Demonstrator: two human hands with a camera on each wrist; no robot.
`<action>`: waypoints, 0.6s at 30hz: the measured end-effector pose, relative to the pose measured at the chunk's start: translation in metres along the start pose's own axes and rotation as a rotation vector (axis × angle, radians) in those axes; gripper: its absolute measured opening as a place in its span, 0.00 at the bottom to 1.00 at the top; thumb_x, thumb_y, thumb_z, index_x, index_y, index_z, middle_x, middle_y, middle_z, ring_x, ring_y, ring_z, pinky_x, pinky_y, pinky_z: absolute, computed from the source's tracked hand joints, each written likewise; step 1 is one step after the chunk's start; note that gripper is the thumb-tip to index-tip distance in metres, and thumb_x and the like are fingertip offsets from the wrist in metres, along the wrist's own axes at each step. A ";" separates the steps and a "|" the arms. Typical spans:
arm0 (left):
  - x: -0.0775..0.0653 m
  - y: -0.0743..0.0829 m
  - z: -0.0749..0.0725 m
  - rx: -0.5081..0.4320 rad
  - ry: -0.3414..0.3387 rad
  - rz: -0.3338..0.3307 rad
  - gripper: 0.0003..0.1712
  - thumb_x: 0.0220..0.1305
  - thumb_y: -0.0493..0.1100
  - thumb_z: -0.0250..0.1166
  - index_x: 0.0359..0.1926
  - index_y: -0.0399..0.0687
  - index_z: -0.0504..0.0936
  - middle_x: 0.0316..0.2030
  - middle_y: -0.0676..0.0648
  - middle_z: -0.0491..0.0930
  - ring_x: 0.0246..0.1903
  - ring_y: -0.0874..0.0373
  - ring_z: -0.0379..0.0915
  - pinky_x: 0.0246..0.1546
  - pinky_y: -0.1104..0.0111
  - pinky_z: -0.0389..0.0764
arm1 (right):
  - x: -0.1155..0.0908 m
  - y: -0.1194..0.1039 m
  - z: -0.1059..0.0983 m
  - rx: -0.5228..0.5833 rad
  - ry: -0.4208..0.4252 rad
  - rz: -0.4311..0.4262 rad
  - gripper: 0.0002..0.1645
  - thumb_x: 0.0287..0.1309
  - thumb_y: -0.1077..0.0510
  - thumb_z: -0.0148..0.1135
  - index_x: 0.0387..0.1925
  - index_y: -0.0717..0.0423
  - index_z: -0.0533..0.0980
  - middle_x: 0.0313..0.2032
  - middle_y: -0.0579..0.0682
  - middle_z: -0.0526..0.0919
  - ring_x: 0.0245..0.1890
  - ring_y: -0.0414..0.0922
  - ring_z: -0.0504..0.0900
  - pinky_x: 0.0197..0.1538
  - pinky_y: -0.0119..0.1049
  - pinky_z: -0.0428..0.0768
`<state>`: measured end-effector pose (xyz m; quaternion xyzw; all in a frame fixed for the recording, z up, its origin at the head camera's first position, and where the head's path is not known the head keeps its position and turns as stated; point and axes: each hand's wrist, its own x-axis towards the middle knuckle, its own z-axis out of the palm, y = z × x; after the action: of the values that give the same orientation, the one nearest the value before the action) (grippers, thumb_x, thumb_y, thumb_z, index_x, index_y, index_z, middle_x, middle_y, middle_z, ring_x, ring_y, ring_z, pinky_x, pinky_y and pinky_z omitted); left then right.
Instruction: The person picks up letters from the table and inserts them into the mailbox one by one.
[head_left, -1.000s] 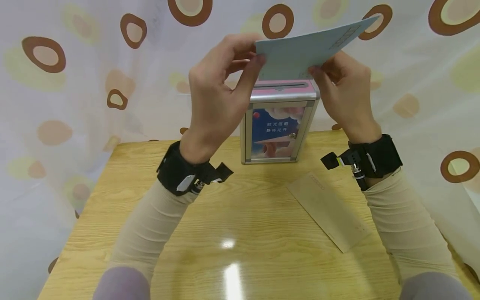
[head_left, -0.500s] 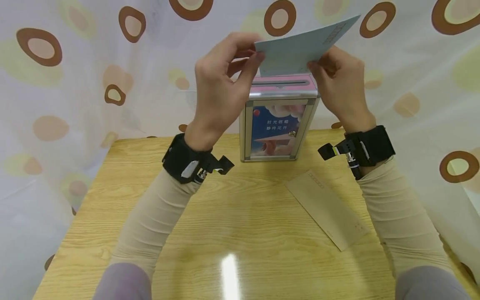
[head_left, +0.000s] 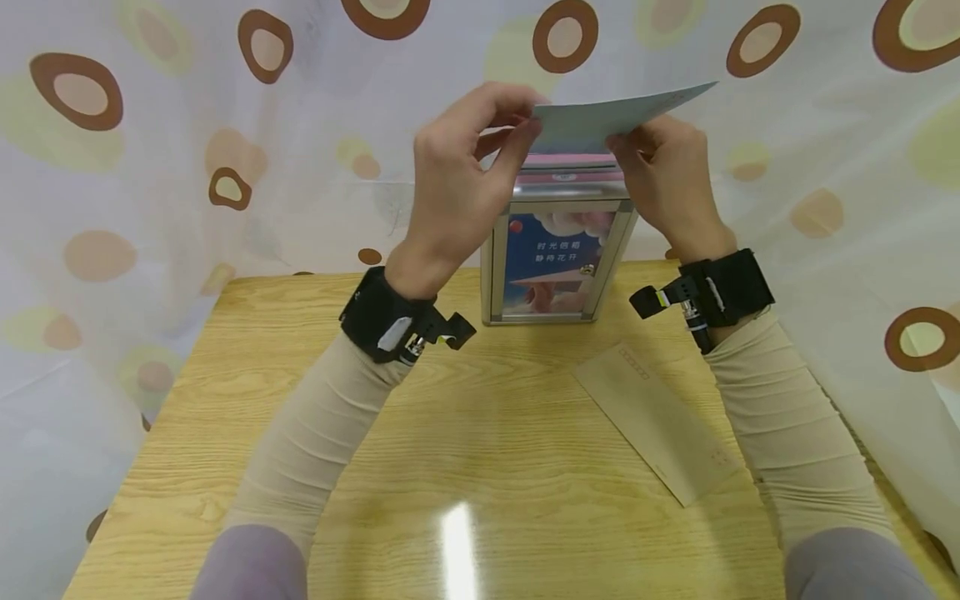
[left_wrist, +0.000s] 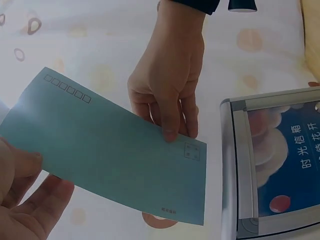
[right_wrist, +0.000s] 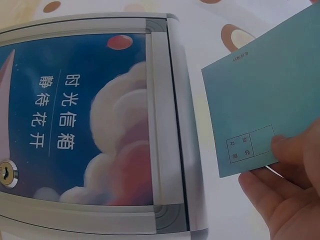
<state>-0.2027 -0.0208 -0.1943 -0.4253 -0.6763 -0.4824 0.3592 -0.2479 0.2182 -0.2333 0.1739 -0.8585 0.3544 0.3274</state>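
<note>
A light blue-green envelope (head_left: 581, 125) is held above the slotted top of a silver-framed letter box (head_left: 557, 260). My left hand (head_left: 468, 171) pinches its left edge between thumb and fingers. At its right side, my right hand (head_left: 671, 183) pinches the edge near the lower corner. Both wrist views show a gap between the envelope (left_wrist: 115, 145) and the box (right_wrist: 172, 125). The slot (head_left: 573, 167) lies just below the envelope in the head view, partly covered by it. Printed postcode squares show on the envelope in the left wrist view.
A brown envelope (head_left: 656, 425) lies slantwise on the wooden table (head_left: 420, 467), in front of the box and to its right. Behind stands a patterned white curtain (head_left: 315, 167). The box's front door has a small lock (head_left: 588, 270).
Both hands have come closer together, the left moving right and the right moving left. The envelope has tipped so that less of its face shows in the head view.
</note>
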 end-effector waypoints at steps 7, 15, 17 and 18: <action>-0.001 0.000 0.002 0.021 -0.016 -0.043 0.10 0.73 0.32 0.62 0.48 0.28 0.83 0.44 0.35 0.86 0.48 0.50 0.85 0.56 0.73 0.82 | 0.000 0.004 0.004 -0.007 -0.037 0.006 0.18 0.74 0.62 0.57 0.60 0.53 0.82 0.55 0.52 0.87 0.55 0.49 0.87 0.53 0.22 0.77; -0.003 -0.003 0.005 0.043 -0.016 -0.069 0.09 0.72 0.32 0.63 0.47 0.29 0.84 0.44 0.37 0.86 0.48 0.51 0.85 0.55 0.74 0.82 | 0.000 0.009 0.009 0.008 -0.102 0.035 0.19 0.74 0.65 0.55 0.61 0.55 0.80 0.60 0.54 0.84 0.60 0.50 0.84 0.65 0.51 0.80; -0.004 -0.004 0.004 0.046 -0.020 -0.069 0.09 0.73 0.32 0.62 0.47 0.29 0.84 0.44 0.37 0.87 0.48 0.51 0.85 0.54 0.74 0.82 | -0.001 0.009 0.010 0.009 -0.113 0.036 0.19 0.74 0.65 0.55 0.62 0.55 0.79 0.61 0.56 0.82 0.60 0.51 0.83 0.65 0.52 0.80; -0.004 -0.005 0.004 0.047 -0.021 -0.068 0.09 0.73 0.32 0.62 0.47 0.29 0.84 0.44 0.37 0.87 0.48 0.52 0.85 0.54 0.74 0.82 | -0.001 0.009 0.011 0.010 -0.116 0.036 0.19 0.74 0.65 0.55 0.62 0.55 0.79 0.61 0.56 0.82 0.61 0.51 0.83 0.65 0.52 0.80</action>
<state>-0.2059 -0.0186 -0.2011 -0.3984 -0.7053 -0.4738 0.3455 -0.2566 0.2171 -0.2443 0.1802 -0.8772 0.3539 0.2698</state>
